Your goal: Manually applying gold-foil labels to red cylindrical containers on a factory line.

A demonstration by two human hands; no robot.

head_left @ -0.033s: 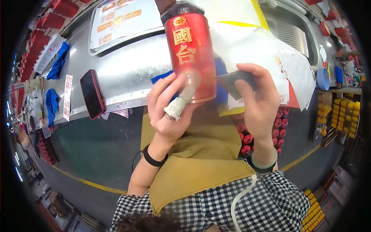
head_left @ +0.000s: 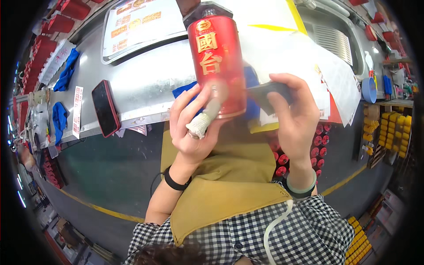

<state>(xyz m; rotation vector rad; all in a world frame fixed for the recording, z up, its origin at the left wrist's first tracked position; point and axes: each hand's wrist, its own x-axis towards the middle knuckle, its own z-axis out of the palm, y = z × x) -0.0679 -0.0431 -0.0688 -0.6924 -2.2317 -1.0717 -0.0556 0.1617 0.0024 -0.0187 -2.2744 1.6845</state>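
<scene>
A red glossy bottle [head_left: 227, 62] with raised gold characters is in front of me, its neck end at a dark metal holder [head_left: 207, 11]. My left hand [head_left: 187, 132] is wrapped round its lower part. One finger of that hand, wearing a white ribbed cover [head_left: 199, 126], presses on the bottle's face. My right hand [head_left: 298, 112] pinches a flat dark grey scraper-like piece [head_left: 269, 95] between thumb and fingers. Its thin edge reaches the bottle's right side; whether it touches I cannot tell. A blue cloth [head_left: 251, 90] lies partly hidden behind the bottle.
On the metal table [head_left: 141, 84] lie a phone [head_left: 105, 108], a narrow printed strip [head_left: 77, 112] and blue cloths [head_left: 59, 121]. A tray [head_left: 112, 55] with printed sheets stands at the back left. White papers [head_left: 291, 53] spread at the right. Several red bottles [head_left: 316, 152] stand below the table.
The bottle has turned very slightly, and its gold characters have shifted a little to the left. Both hands keep nearly the same place.
</scene>
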